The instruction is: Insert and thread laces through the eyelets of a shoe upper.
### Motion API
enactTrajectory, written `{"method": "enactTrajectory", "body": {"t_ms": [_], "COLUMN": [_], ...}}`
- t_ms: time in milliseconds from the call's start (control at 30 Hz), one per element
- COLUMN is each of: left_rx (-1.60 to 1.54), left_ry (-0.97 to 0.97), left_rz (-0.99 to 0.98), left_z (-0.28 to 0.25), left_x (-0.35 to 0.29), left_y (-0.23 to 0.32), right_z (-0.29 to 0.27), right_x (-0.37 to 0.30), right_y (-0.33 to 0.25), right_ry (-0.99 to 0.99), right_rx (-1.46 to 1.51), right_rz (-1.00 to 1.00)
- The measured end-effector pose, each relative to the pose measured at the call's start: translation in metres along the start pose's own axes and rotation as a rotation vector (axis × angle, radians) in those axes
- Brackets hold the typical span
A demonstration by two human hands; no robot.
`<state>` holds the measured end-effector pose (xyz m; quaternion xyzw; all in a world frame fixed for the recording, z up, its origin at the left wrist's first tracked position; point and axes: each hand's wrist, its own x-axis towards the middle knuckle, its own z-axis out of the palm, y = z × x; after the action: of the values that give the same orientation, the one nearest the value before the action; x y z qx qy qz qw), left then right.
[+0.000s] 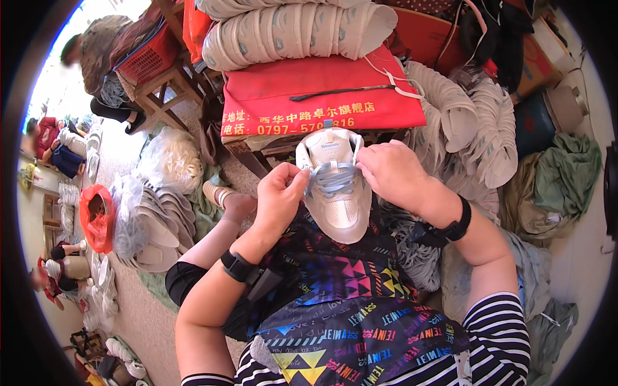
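A white shoe upper (344, 215) rests toe toward me over my lap, against the edge of a red-covered stool. A light blue shoelace (335, 181) runs in crossing rows over its tongue. At the left eyelet edge, my left hand (281, 193) is closed, its thumb and forefinger pinching the lace. My right hand (394, 170) is closed at the opposite eyelet edge near the collar, its fingertips pressed together there. What the right fingertips grip is mostly hidden.
On the red cover (322, 83) lie a thin dark tool (341, 93) and a row of nested white uppers (290, 38). More stacked uppers (486, 135) hang at the right. Bundled grey-blue laces (415, 251) lie beside my lap. Bagged soles (158, 225) and a red bag (96, 219) stand left.
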<state>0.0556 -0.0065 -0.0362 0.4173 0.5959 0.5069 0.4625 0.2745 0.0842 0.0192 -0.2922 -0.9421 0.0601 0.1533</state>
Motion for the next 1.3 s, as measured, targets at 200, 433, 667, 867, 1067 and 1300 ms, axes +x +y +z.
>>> {"method": "enactTrajectory", "body": {"t_ms": [200, 433, 667, 867, 1067, 1300], "left_rx": [0.698, 0.935, 0.840, 0.577, 0.179, -0.145], "left_ry": [-0.028, -0.451, -0.602, -0.423, -0.281, -0.203], "left_rz": [0.395, 0.909, 0.623, 0.589, 0.485, 0.430], "left_z": [-0.010, -0.033, -0.032, -0.023, -0.002, -0.013], "left_x": [0.009, 0.038, 0.051, 0.045, 0.035, 0.014], "left_y": [0.024, 0.068, 0.061, 0.030, 0.057, 0.149], "right_z": [-0.018, -0.017, -0.017, 0.008, -0.016, -0.097], "right_x": [0.007, 0.026, 0.031, 0.033, 0.049, 0.062], "right_y": [0.006, 0.031, 0.036, 0.035, -0.004, -0.065], "right_ry": [-0.105, -0.083, -0.307, -0.259, 0.208, 0.193], "right_rx": [-0.219, -0.067, 0.372, 0.561, 0.780, 1.105], "right_rz": [-0.212, -0.342, -0.023, 0.125, 0.188, 0.402]}}
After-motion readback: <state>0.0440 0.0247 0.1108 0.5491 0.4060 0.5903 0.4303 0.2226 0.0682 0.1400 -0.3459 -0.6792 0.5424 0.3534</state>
